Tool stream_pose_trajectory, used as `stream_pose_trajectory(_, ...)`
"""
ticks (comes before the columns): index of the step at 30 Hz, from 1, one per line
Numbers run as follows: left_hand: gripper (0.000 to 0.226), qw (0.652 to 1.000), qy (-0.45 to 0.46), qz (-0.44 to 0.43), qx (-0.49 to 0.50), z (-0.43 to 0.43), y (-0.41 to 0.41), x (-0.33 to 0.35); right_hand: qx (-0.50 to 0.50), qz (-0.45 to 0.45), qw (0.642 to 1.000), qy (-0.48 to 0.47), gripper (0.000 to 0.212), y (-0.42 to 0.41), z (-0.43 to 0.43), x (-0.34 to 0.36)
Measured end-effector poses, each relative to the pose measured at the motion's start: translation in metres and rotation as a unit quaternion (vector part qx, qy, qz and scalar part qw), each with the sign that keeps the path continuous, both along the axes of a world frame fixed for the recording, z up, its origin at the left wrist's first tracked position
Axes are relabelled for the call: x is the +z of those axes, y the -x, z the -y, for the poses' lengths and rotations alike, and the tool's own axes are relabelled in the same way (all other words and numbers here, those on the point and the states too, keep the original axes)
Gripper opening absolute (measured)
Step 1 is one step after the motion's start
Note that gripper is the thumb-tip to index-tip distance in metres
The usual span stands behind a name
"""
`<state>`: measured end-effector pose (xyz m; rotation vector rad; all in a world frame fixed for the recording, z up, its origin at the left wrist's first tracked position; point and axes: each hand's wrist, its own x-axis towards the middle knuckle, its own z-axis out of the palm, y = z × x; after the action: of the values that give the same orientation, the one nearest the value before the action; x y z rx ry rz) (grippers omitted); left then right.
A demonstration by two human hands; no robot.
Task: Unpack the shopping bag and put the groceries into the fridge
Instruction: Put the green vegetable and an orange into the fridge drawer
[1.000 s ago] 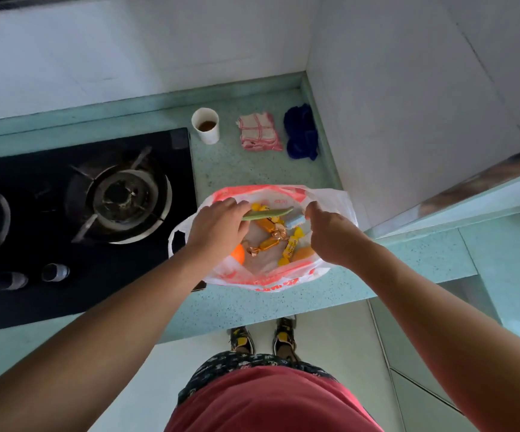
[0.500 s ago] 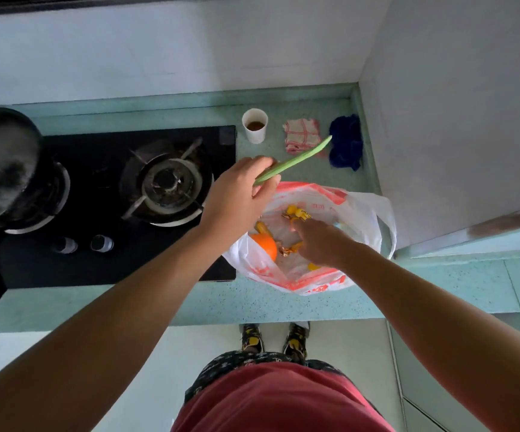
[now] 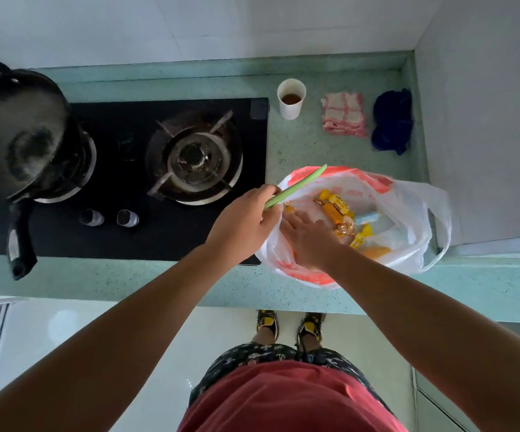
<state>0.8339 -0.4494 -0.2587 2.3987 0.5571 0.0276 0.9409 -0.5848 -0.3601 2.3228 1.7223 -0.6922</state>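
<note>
A white and red plastic shopping bag [image 3: 408, 201] lies open on the green counter [image 3: 165, 282], right of the hob. Inside it are several yellow and gold wrapped sweets [image 3: 339, 205] and a pale blue one. My left hand [image 3: 243, 222] grips a long green stalk [image 3: 296, 187] at the bag's left rim; the stalk points up and right. My right hand [image 3: 308, 238] reaches down into the bag, covering the left part of its contents. What its fingers hold is hidden. No fridge is in view.
A black gas hob [image 3: 171, 157] fills the counter's left, with a dark pan [image 3: 18, 132] on its left burner. Behind the bag stand a white cup [image 3: 291, 98], a pink checked cloth [image 3: 344, 115] and a dark blue cloth [image 3: 392, 121]. A white wall closes the right side.
My left hand lifted the green stalk out of the bag and now holds it lower, at the rim. My right hand went into the bag and now covers the orange fruit seen before.
</note>
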Motion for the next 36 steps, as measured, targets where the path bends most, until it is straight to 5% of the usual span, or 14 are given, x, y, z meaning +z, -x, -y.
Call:
stream_pose_trajectory(7, 0.024, 1.0, 0.011, -0.009, -0.024, 0.0, -0.01, -0.001, -0.11, -0.064, 0.991, -0.028, 0.093, -0.003, 0.014, 0.016)
stream_pose_trajectory(19, 0.011, 0.991, 0.017, -0.062, -0.114, 0.03, -0.085, 0.018, -0.374, -0.077, 0.915, -0.129, 0.083, -0.053, 0.088, 0.098)
stream_pose_trajectory(28, 0.008, 0.991, 0.08, -0.073, -0.077, 0.05, -0.096, 0.019, -0.407, -0.093, 0.887, -0.198, 0.087, -0.056, 0.106, 0.128)
stream_pose_trajectory(36, 0.009, 0.994, 0.071, -0.062, 0.049, 0.047, -0.04, 0.039, -0.324, -0.127, 0.91, -0.227, 0.081, -0.051, 0.089, 0.145)
